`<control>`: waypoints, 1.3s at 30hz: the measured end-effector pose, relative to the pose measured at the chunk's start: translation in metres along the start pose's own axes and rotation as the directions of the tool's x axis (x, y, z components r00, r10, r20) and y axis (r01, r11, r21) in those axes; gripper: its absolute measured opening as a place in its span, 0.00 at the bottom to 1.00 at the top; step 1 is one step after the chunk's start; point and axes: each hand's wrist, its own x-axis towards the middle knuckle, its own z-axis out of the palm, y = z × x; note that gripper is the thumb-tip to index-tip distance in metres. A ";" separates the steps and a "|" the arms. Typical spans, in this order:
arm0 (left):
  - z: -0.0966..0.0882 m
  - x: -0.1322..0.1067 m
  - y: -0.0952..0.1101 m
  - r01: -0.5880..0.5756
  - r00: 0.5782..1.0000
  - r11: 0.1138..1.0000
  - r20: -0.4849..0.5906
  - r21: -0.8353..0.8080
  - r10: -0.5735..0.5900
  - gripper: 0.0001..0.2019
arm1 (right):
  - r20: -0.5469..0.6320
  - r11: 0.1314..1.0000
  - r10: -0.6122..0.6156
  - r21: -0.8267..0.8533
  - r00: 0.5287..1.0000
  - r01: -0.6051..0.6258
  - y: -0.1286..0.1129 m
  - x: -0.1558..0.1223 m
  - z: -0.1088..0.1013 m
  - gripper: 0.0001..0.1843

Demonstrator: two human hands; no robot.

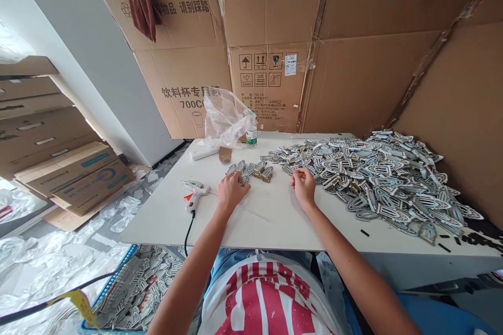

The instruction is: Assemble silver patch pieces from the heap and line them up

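Note:
My left hand (231,190) is curled closed over the white table (283,230), its fingertips at the near edge of a small group of flat grey-and-white pieces (257,171). Whatever its fingers hold is hidden. My right hand (304,187) is also closed, thumb and fingers pinched together, beside the large pile of similar pieces (377,178); I cannot make out anything in it. To the left of my left hand lies a white glue gun (195,198) with a red trigger and black cord. A thin clear stick (257,214) rests between my hands.
A clear plastic bag (223,120), a bottle with a green label (251,137) and a brown cardboard bit (225,154) are at the back. Tall cardboard panels (271,15) wall the table. Small black strips (483,241) lie right. Below left, a blue-rimmed crate (113,277) holds many pieces.

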 end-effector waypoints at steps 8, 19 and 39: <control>-0.004 0.000 0.004 0.038 0.996 0.997 0.078 0.063 -0.043 0.05 | -0.096 0.960 -0.189 -0.228 0.977 0.163 -0.003 0.002 -0.004 0.11; -0.002 0.000 0.002 0.039 0.995 0.998 0.091 0.054 -0.044 0.07 | -0.204 0.878 -0.214 -0.469 0.955 0.096 -0.004 0.004 -0.015 0.15; -0.001 -0.003 0.007 -0.081 0.996 0.995 -0.038 0.052 0.083 0.07 | -0.219 0.833 -0.194 -0.552 0.956 0.043 -0.002 0.008 -0.023 0.21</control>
